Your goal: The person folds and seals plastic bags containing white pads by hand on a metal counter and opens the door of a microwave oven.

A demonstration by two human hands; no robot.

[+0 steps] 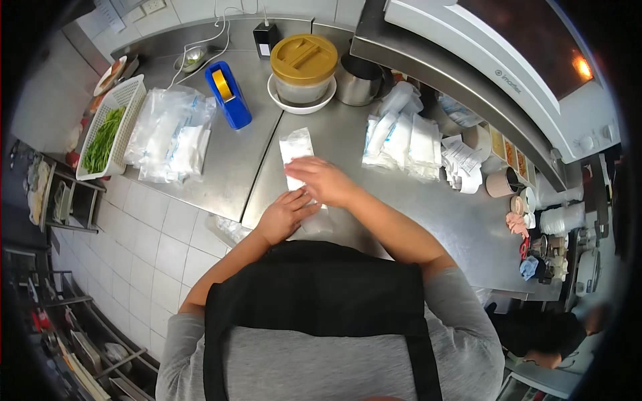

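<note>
A worker's hands, left point(287, 216) and right point(321, 180), press flat together over a white packet point(296, 148); green stalks point(103, 142) fill a white basket point(128, 125).

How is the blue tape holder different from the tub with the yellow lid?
The tape holder is long and blue, but the tub is round with see-through sides. The tape holder sits right on the metal table, while the tub sits in a white bowl. Both have something yellow: tape on one, a lid on the other.
</note>
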